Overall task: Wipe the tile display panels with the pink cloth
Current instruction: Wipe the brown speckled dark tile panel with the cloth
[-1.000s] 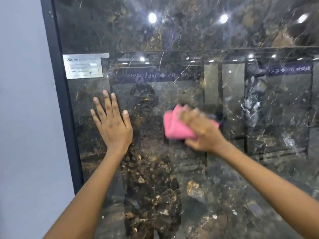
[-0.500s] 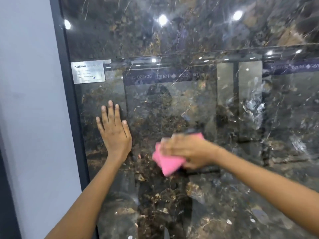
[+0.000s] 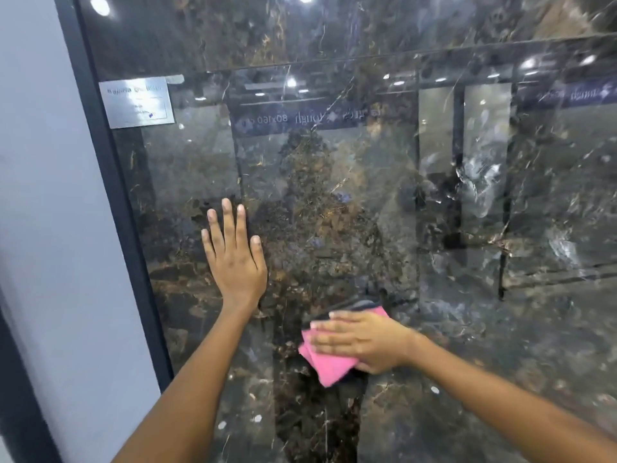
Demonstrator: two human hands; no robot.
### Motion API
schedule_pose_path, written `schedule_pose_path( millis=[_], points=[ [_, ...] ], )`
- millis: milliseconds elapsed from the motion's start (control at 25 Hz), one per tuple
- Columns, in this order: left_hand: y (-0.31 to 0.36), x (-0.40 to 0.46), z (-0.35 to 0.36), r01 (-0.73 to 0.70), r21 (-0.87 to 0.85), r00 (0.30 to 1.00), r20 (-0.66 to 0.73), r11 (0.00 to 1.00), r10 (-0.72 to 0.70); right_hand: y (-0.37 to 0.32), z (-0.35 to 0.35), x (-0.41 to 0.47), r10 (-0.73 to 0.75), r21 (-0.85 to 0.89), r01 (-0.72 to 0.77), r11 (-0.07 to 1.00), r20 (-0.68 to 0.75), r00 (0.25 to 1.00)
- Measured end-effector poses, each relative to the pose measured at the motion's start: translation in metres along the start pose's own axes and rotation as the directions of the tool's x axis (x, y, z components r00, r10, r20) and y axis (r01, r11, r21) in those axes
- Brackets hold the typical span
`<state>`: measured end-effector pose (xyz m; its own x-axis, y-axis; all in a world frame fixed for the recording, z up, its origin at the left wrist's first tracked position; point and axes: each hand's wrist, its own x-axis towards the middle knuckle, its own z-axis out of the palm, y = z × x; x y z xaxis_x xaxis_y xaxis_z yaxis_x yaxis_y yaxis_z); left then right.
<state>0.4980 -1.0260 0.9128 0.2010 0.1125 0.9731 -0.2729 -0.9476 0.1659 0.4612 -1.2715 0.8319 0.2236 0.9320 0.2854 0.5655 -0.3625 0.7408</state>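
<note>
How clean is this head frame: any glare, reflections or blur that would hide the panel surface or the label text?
Head view: ceiling-light reflections dot the glossy tile panel; mirrored showroom signage and the person's silhouette overlay its marble pattern; the label is washed out and unreadable; wide-angle bending tilts the dark frame; both the left hand and the right hand on the pink cloth look fairly sharp.

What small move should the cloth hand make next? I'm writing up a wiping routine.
Probably slide the right hand rightward, pressing the pink cloth flat on the dark tile panel: whitish smears show up and to the right, while the left hand braces flat beside it.
</note>
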Motion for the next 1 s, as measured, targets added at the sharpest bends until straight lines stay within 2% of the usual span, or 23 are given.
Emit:
schedule_pose_path(
  millis=[40, 80, 120, 160, 200, 240, 280, 320, 360, 400, 440, 480, 520, 560, 600, 640, 720, 760, 840, 880, 920, 960, 1000],
  points=[
    [0.001, -0.001, 0.000, -0.002, -0.004, 1.000, -0.008, 1.000, 0.002, 0.008, -0.002, -0.008, -0.057, 0.043, 0.057, 0.997, -0.003, 0.998],
    [0.001, -0.001, 0.001, -0.005, -0.007, 1.000, -0.012, 1.000, 0.005, 0.031, -0.011, -0.009, -0.004, 0.057, 0.008, 0.998, -0.068, 0.998],
    [0.000, 0.000, 0.001, -0.005, -0.007, 1.000, -0.014, 1.000, 0.005, 0.061, -0.027, -0.005, 0.140, 0.058, -0.132, 0.990, -0.171, 0.975],
    [0.000, 0.001, 0.001, -0.005, -0.007, 1.000, -0.017, 1.000, 0.005, 0.096, -0.048, 0.000, 0.314, 0.078, -0.305, 0.949, -0.287, 0.905],
    [0.001, 0.001, 0.002, -0.004, -0.010, 1.000, -0.020, 1.000, 0.004, 0.129, -0.072, 0.005, 0.465, 0.112, -0.464, 0.879, -0.421, 0.779],
    [0.001, 0.000, 0.002, -0.005, -0.017, 1.000, -0.022, 1.000, 0.004, 0.151, -0.088, 0.012, 0.600, 0.209, -0.588, 0.782, -0.509, 0.618],
    [0.000, -0.002, 0.002, -0.008, -0.027, 1.000, -0.022, 1.000, 0.007, 0.158, -0.090, 0.022, 0.695, 0.308, -0.664, 0.681, -0.556, 0.456],
    [-0.002, -0.005, 0.002, -0.013, -0.038, 1.000, -0.018, 0.999, 0.013, 0.146, -0.080, 0.032, 0.738, 0.361, -0.697, 0.619, -0.570, 0.360],
    [-0.004, -0.009, 0.002, -0.025, -0.050, 1.000, -0.012, 0.998, 0.024, 0.118, -0.062, 0.040, 0.745, 0.363, -0.700, 0.615, -0.560, 0.363],
    [-0.007, -0.014, 0.002, -0.043, -0.061, 0.999, -0.003, 0.997, 0.043, 0.079, -0.036, 0.042, 0.704, 0.319, -0.658, 0.682, -0.529, 0.474],
    [-0.011, -0.023, 0.002, -0.062, -0.072, 0.998, 0.010, 0.995, 0.063, 0.036, -0.007, 0.037, 0.587, 0.226, -0.553, 0.802, -0.468, 0.660],
    [-0.015, -0.035, 0.002, -0.081, -0.079, 0.996, 0.025, 0.994, 0.083, -0.005, 0.020, 0.025, 0.393, 0.107, -0.380, 0.919, -0.344, 0.853],
    [-0.020, -0.050, 0.001, -0.098, -0.080, 0.994, 0.044, 0.992, 0.102, -0.039, 0.041, 0.010, 0.188, 0.014, -0.189, 0.982, -0.185, 0.965],
    [-0.027, -0.066, 0.001, -0.113, -0.080, 0.991, 0.069, 0.990, 0.118, -0.058, 0.053, -0.003, 0.035, -0.027, -0.037, 0.999, -0.071, 0.997],
    [-0.033, -0.084, 0.001, -0.126, -0.078, 0.987, 0.093, 0.989, 0.133, -0.060, 0.055, -0.011, -0.036, -0.013, 0.035, 0.999, -0.043, 0.998],
    [-0.038, -0.100, 0.001, -0.140, -0.076, 0.983, 0.109, 0.987, 0.148, -0.046, 0.049, -0.011, -0.013, 0.026, 0.015, 1.000, -0.074, 0.997],
    [-0.045, -0.122, 0.004, -0.159, -0.076, 0.979, 0.117, 0.984, 0.167, 0.008, 0.014, 0.003, 0.209, 0.102, -0.188, 0.977, -0.258, 0.943],
    [-0.047, -0.128, 0.007, -0.160, -0.077, 0.980, 0.111, 0.984, 0.168, 0.043, -0.012, 0.011, 0.341, 0.109, -0.324, 0.940, -0.336, 0.878],
    [-0.048, -0.132, 0.010, -0.151, -0.055, 0.984, 0.086, 0.987, 0.156, 0.092, -0.045, 0.014, 0.546, 0.164, -0.540, 0.826, -0.473, 0.691],
    [-0.048, -0.132, 0.012, -0.147, -0.038, 0.986, 0.075, 0.988, 0.149, 0.094, -0.046, 0.015, 0.617, 0.200, -0.614, 0.764, -0.506, 0.603],
    [-0.048, -0.132, 0.013, -0.141, -0.027, 0.988, 0.066, 0.990, 0.142, 0.078, -0.036, 0.015, 0.664, 0.220, -0.661, 0.718, -0.503, 0.554],
    [-0.047, -0.132, 0.014, -0.135, -0.028, 0.989, 0.062, 0.990, 0.137, 0.047, -0.015, 0.012, 0.672, 0.222, -0.663, 0.715, -0.482, 0.563],
    [-0.047, -0.133, 0.014, -0.135, -0.039, 0.989, 0.060, 0.990, 0.138, 0.006, 0.014, 0.005, 0.636, 0.200, -0.618, 0.760, -0.425, 0.644]
  ],
)
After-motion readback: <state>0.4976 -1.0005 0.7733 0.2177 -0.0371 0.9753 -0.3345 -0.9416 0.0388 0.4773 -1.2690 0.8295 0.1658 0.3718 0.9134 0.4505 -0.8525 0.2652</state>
